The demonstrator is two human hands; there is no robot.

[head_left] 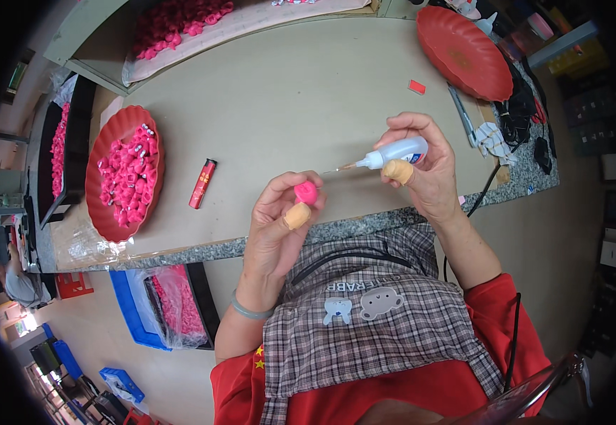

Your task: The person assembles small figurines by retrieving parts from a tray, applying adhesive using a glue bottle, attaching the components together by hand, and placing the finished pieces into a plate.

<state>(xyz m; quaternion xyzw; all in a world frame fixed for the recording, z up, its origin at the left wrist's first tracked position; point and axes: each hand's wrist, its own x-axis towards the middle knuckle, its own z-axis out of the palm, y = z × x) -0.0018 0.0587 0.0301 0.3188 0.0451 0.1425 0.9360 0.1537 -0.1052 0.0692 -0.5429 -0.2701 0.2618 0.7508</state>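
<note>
Hands (272,225) (433,173) half-curled, holding bottle (401,150), pink apparent figurine (306,192)

From the piece (306,192) in your left hand (274,225), the bottle (399,151) in your right hand (432,177) is at two o'clock. On the table (287,106), a tube (203,184) lies at nine, a dish (96,193) beyond it; the shelf (95,35) is at eleven, the bin (131,309) below at eight.

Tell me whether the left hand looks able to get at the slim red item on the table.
Probably yes: no obstacle shows between the left hand and the slim red item on the tabletop, though the hand's hold on a pink piece may hamper it.
</note>
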